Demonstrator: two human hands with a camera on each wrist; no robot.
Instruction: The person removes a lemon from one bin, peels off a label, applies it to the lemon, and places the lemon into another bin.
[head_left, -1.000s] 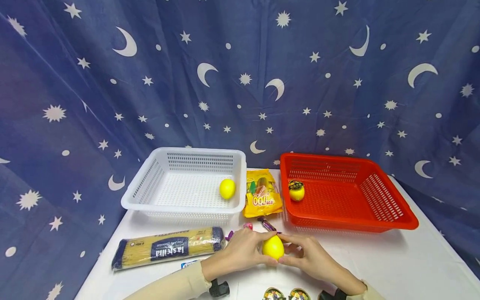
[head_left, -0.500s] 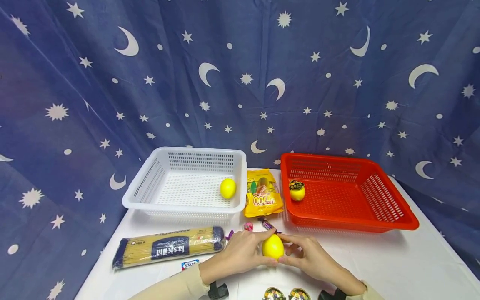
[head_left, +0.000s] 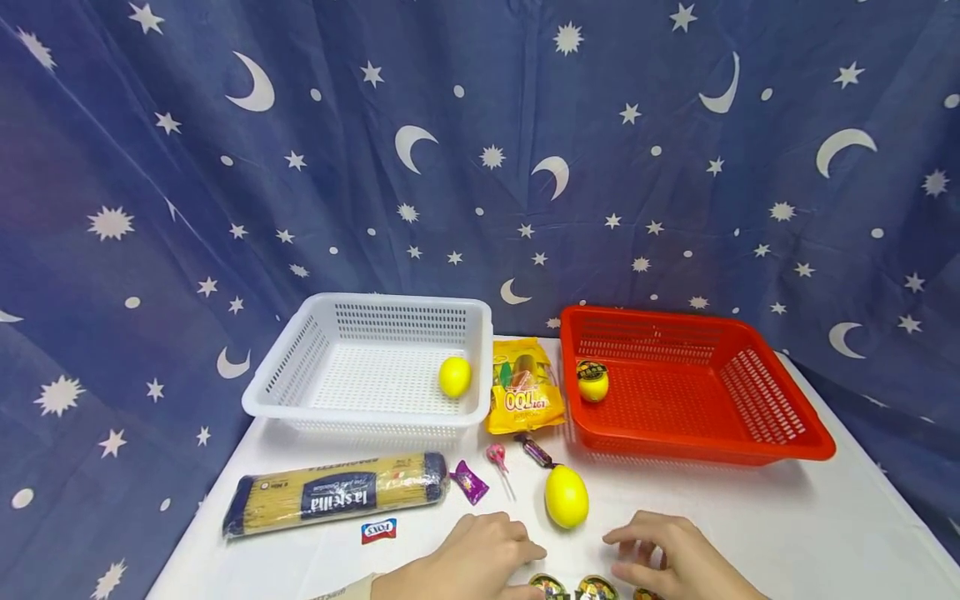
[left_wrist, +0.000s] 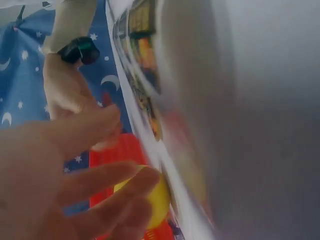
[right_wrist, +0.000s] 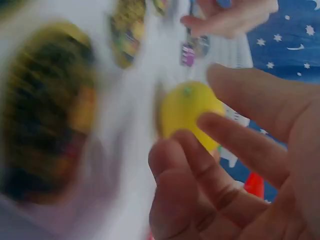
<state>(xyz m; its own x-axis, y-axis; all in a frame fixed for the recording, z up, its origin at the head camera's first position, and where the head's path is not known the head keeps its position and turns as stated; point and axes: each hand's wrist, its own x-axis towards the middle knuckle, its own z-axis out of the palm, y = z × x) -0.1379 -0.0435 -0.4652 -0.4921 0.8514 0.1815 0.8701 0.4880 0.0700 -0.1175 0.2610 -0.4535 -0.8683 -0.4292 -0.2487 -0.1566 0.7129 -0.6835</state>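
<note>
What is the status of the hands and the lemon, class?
Left hand open, right hand open, both empty. Lemon lying free on table. Nothing between hands and lemon.

My two hands are bare: no gloves, no rings that I can make out. My left hand (head_left: pixel 468 562) shows at the bottom of the head view, and a strip of pale cream sleeve (head_left: pixel 347 588) ends at its wrist. My right hand (head_left: pixel 678 560) shows bare down to the lower edge of that view. In the left wrist view my right hand (left_wrist: pixel 67 85) appears beyond my own blurred fingers (left_wrist: pixel 107 192), and a black strap with a small dark block (left_wrist: pixel 77 50) sits around its wrist, below the cream cuff (left_wrist: pixel 70 22). My fingernails are short and plain. The right wrist view shows my fingers (right_wrist: pixel 235 145) close up and blurred.
</note>
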